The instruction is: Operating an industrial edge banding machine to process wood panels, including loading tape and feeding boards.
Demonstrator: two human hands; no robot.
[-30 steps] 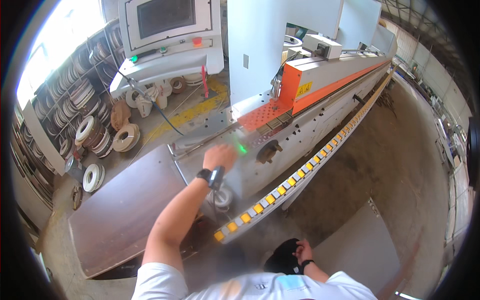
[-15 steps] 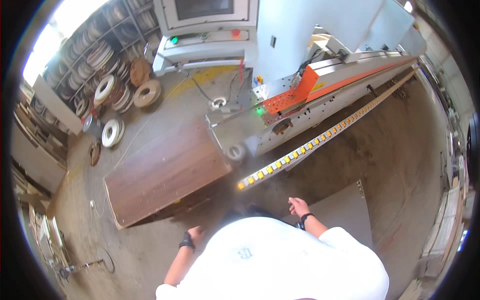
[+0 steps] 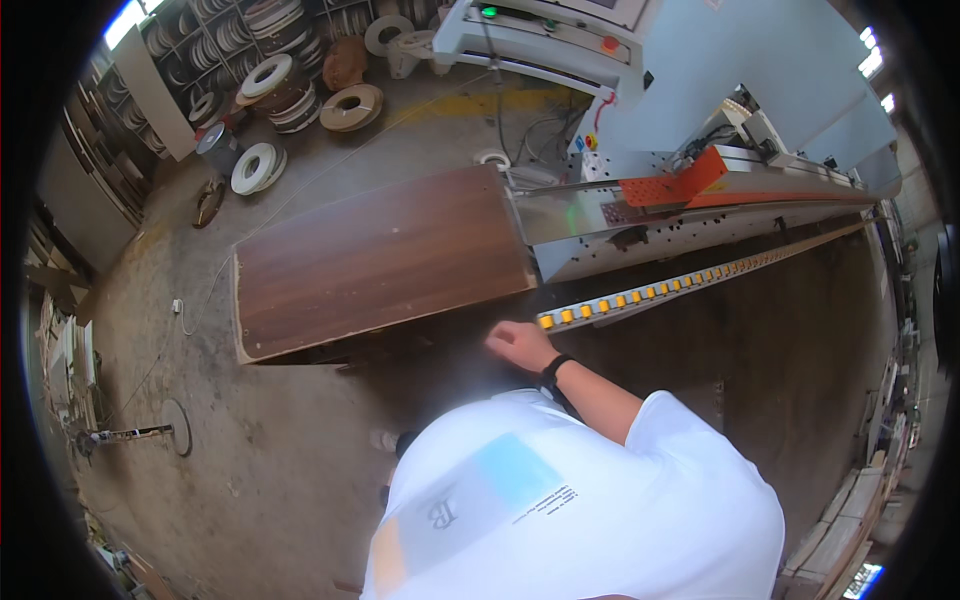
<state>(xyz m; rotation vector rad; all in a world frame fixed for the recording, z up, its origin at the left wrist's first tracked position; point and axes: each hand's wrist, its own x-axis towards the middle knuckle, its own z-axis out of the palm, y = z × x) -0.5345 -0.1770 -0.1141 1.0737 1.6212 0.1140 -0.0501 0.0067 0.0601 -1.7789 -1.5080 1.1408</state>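
Right hand (image 3: 517, 343) loosely curled, holds nothing, hangs just off near edge of brown wood panel (image 3: 380, 260). Left hand out of sight; state cannot tell. Panel lies flat on low support, far end butted to infeed of edge-banding machine (image 3: 700, 190). Looks like step between passes: next move likely needs grip on near edge. Yellow roller rail (image 3: 690, 282) close on right; open concrete floor (image 3: 250, 440) left.
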